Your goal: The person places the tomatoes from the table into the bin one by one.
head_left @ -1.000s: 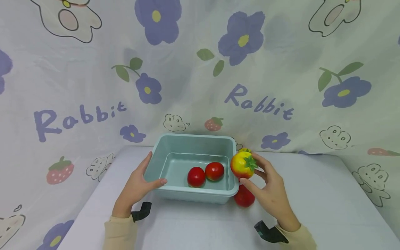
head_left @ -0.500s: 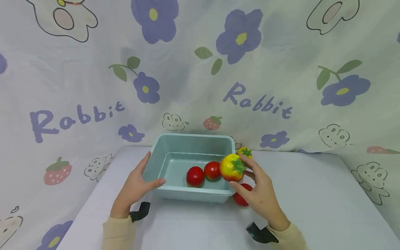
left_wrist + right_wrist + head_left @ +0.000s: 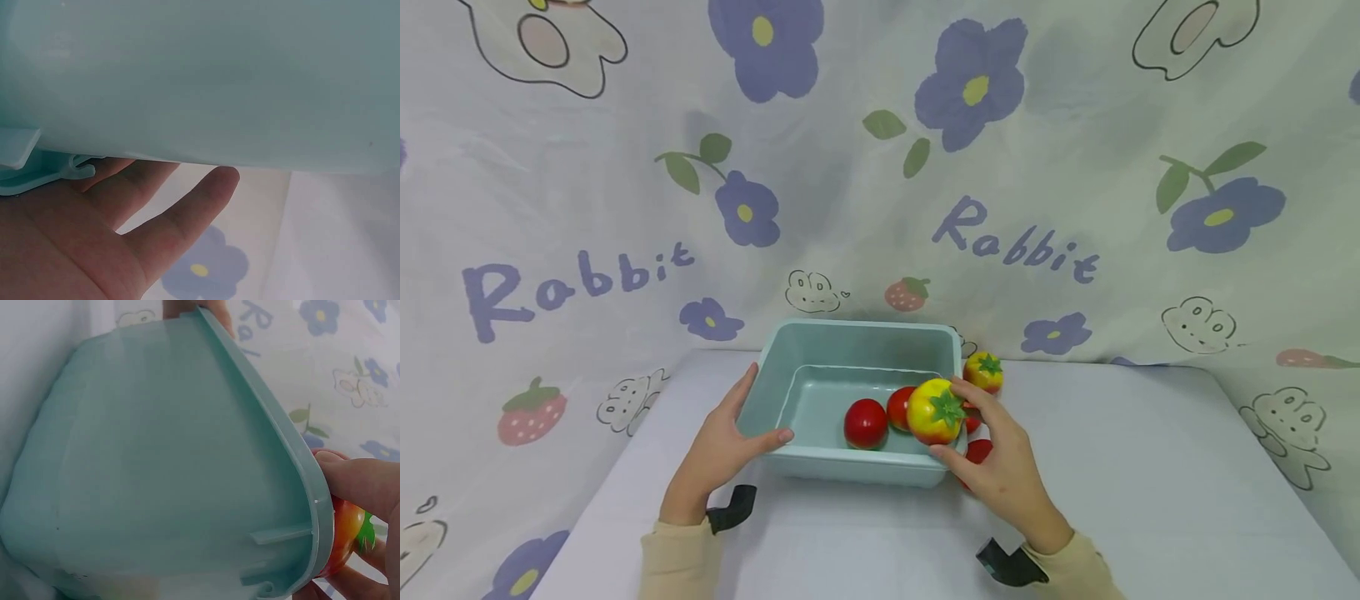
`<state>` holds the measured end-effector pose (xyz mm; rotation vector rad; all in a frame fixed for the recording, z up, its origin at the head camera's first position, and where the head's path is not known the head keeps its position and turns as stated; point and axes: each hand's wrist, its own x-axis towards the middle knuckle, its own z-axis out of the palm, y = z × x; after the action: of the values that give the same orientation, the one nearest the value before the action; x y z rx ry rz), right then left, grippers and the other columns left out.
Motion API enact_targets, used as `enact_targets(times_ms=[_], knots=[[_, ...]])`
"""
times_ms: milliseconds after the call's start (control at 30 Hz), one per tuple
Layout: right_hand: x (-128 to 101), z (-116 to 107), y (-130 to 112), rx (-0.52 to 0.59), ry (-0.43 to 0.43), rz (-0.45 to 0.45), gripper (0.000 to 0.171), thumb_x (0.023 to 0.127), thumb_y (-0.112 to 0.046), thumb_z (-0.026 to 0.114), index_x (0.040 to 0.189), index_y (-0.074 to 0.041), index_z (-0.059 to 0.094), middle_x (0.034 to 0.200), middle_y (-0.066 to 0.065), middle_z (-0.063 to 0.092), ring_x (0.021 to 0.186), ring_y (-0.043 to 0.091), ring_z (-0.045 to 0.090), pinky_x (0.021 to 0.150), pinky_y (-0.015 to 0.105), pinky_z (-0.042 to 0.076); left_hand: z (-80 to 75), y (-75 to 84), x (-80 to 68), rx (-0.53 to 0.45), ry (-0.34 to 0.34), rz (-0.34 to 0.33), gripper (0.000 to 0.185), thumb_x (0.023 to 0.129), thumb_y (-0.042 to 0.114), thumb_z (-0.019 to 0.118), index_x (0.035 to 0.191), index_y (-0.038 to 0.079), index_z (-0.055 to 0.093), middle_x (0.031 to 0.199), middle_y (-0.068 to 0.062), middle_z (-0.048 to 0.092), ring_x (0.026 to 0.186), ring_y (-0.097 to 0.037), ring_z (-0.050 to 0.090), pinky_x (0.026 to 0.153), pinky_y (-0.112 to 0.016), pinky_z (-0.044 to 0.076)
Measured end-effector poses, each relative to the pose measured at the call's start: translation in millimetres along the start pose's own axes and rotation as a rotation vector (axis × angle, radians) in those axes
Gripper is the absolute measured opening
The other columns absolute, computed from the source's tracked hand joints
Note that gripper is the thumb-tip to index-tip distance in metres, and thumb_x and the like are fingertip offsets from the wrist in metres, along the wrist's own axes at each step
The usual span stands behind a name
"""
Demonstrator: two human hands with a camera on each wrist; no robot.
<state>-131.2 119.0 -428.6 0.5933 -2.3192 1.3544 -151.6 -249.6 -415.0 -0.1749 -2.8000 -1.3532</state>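
Note:
My right hand (image 3: 1003, 467) pinches a yellow-and-red tomato (image 3: 936, 412) with a green star-shaped calyx between thumb and fingers, over the bin's front right corner. In the right wrist view, the same tomato (image 3: 347, 534) shows past the rim. The light blue-green plastic bin (image 3: 850, 462) stands on the table. Inside it lie a red tomato (image 3: 866, 424) and a second red one (image 3: 898, 408), partly hidden by the held one. My left hand (image 3: 715, 450) holds the bin's left side, thumb over the front rim, fingers along the outer wall (image 3: 200, 94).
Outside the bin's right side sits another yellow-and-red tomato (image 3: 983, 372) at the back. A red tomato (image 3: 979, 452) shows partly behind my right hand, with more red between the fingers. A white cloth (image 3: 1150, 467) covers the table; a patterned curtain (image 3: 850, 192) hangs behind.
My right hand has carried the yellow-and-red tomato left and slightly down, from beside the right rim to over the bin. The tomato at the back right is now uncovered. My left hand keeps its hold.

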Motion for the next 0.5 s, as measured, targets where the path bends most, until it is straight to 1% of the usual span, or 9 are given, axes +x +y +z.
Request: enact_targets(times_ms=[100,300,500], knots=[[-0.9,2.0,1.1,0.01,-0.003,-0.003,0.076,0.076,-0.017,0.09,0.143,-0.02,0.053,0.147,0.001,0.054,0.13,0.02,0.053,0.097,0.054,0.052,0.4,-0.6,0.0,0.005,-0.003,0.0,0.114,0.082,0.038,0.083,0.163,0.014,0.008,0.166,-0.016,0.014,0.151,-0.043,0.015,0.113,-0.071,0.02],[-1.6,6.0,3.0,-0.001,-0.016,-0.004,0.075,0.077,-0.019,0.09,0.143,-0.02,0.054,0.146,0.0,0.054,0.131,0.02,0.052,0.1,0.05,0.051,0.3,0.7,0.3,0.0,-0.005,0.004,0.113,0.082,0.038,0.083,0.163,0.014,0.008,0.166,-0.016,0.014,0.151,-0.043,0.015,0.113,-0.071,0.02],[-2.3,7.2,4.0,0.0,-0.036,0.013,0.073,0.079,-0.021,0.088,0.143,-0.02,0.053,0.145,0.001,0.054,0.131,0.021,0.051,0.1,0.053,0.05,-0.4,2.0,0.4,-0.006,-0.009,-0.005,0.113,0.082,0.036,0.083,0.163,0.015,0.007,0.167,-0.016,0.014,0.151,-0.043,0.014,0.113,-0.072,0.021]])
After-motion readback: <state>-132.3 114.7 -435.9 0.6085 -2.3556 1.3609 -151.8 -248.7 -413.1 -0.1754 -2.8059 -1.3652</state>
